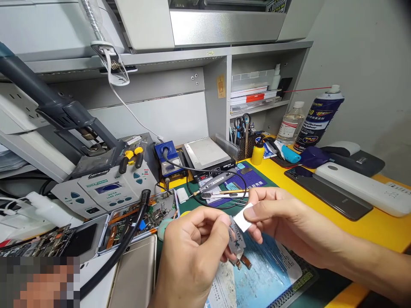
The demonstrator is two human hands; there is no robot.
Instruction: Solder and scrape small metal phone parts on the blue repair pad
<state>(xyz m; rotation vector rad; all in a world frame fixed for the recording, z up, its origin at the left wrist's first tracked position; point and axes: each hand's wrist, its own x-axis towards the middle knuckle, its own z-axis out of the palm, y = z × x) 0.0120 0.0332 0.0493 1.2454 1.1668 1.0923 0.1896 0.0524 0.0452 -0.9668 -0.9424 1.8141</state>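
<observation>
Between the thumb and fingers of my left hand (195, 248) is a thin metal razor blade (236, 239), with dark lettering and a star on its face. My right hand (272, 209) pinches a small white square piece (243, 218), perhaps paper or cloth, close beside the blade's upper end. Whether the two touch I cannot tell. Just under the blade, brown flex cable ends (245, 262) show; the rest of that part is hidden behind my left hand. Beneath both hands lies a blue work pad (266, 273) on a green mat.
A soldering station (105, 188) and a black hose (128, 237) stand left, beside a tray of circuit boards (160, 209). Behind are a rotary pen tool (216, 182), a yellow bottle (257, 152) and a scissors holder (246, 143). To the right lie a dark phone (327, 192) and a spray can (317, 119).
</observation>
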